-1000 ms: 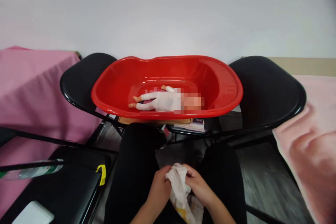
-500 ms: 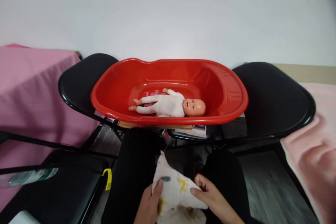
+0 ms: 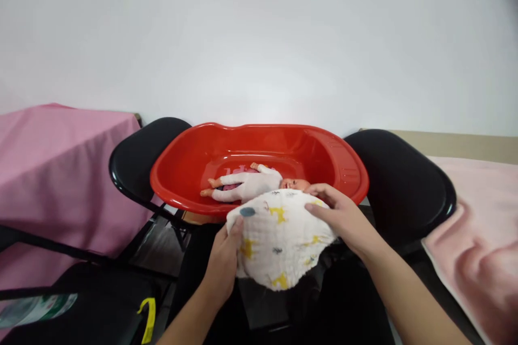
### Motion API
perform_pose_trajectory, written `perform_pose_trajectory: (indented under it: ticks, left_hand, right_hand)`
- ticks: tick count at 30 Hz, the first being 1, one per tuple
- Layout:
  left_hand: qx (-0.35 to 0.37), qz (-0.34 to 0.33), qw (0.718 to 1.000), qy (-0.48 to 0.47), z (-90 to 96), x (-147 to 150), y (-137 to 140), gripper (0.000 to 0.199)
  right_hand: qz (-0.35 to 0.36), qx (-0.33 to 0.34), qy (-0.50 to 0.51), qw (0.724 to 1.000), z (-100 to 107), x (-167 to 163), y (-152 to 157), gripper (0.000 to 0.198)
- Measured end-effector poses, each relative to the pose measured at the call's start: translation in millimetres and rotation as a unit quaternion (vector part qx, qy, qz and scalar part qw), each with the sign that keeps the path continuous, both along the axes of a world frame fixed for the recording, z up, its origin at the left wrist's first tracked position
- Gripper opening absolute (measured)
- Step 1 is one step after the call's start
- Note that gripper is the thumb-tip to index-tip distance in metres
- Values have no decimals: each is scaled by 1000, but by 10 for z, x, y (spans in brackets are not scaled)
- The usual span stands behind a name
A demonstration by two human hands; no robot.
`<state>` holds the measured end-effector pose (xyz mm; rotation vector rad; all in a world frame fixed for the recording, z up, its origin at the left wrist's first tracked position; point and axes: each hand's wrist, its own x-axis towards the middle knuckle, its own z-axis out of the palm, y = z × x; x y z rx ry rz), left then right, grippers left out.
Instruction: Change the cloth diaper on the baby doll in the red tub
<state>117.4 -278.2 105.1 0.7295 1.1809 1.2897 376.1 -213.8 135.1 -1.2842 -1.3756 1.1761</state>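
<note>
Between my two hands a white muslin cloth (image 3: 283, 242) with yellow giraffe-like figures and grey marks is spread out over my lap. My left hand (image 3: 224, 256) pinches its left edge, thumb on top. At the upper right edge, my right hand (image 3: 334, 210) grips the cloth with thumb and fingers. Just beyond is a red baby bathtub (image 3: 259, 140), where a baby doll (image 3: 257, 186) in a white suit lies on its back, head to the right. The cloth covers part of the doll's head and the tub's near rim.
Black chairs (image 3: 141, 156) flank the tub, the other black seat (image 3: 400, 183) at right. A pink cloth (image 3: 73, 172) drapes at left, a paler pink cloth (image 3: 481, 237) at right. A plastic bottle (image 3: 38, 310) and yellow strap (image 3: 149, 319) are lower left. A white wall (image 3: 259, 54) stands behind.
Both hands have lifted the cloth up toward the tub's near rim and spread it wider. The view has tilted upward, so the tub appears lower.
</note>
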Motion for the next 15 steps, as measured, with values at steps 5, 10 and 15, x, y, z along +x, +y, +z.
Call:
perform_pose_trajectory:
  ticks: [5,10,15]
  left_hand:
    - [35,21,969,243,123,-254,538,61]
    - [-8,-77,817,572,118,-519,737,59]
    - [1,-151,709,688,76,-771,937,49]
  right_hand:
    - [45,9,-103,994,-147,-193,651,27]
    - [55,43,-157,985,-484,-284,954,19]
    - [-35,35,-169,984,-656,-127,1156,24]
